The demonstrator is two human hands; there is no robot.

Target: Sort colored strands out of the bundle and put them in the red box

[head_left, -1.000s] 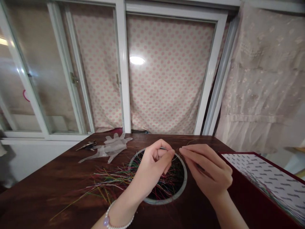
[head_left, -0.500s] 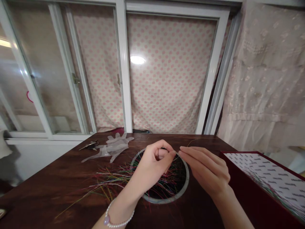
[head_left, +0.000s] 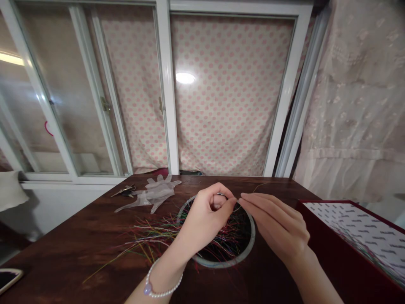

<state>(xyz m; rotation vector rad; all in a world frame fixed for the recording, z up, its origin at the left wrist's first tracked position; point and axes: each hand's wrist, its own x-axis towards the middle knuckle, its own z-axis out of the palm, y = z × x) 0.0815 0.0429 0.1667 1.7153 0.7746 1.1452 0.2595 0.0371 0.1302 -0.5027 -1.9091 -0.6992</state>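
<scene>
Both my hands meet over a round grey-rimmed dish (head_left: pixel 249 247) holding a heap of thin coloured wires (head_left: pixel 152 234), many of which spill left onto the table. My left hand (head_left: pixel 210 217), with a pearl bracelet (head_left: pixel 164 292) at the wrist, pinches thumb to fingertip on a thin yellowish wire (head_left: pixel 260 186). A small dark metal piece (head_left: pixel 221 194) shows inside its curled fingers; its kind is unclear. My right hand (head_left: pixel 276 223) has its fingers pressed together on the same wire, whose free end sticks out behind them. The fingertips of both hands nearly touch.
On the dark wooden table (head_left: pixel 63 245) lie a clear plastic glove (head_left: pixel 158 192) and keys (head_left: pixel 125 191) at the back left. A phone (head_left: pixel 9 278) is at the left edge. At right stands a red-edged box (head_left: pixel 363 223) with more wires inside. Windows rise behind.
The view has shifted slightly, so the scene sits a little further right and more of the phone shows. Both hands keep nearly the same pose and grip.
</scene>
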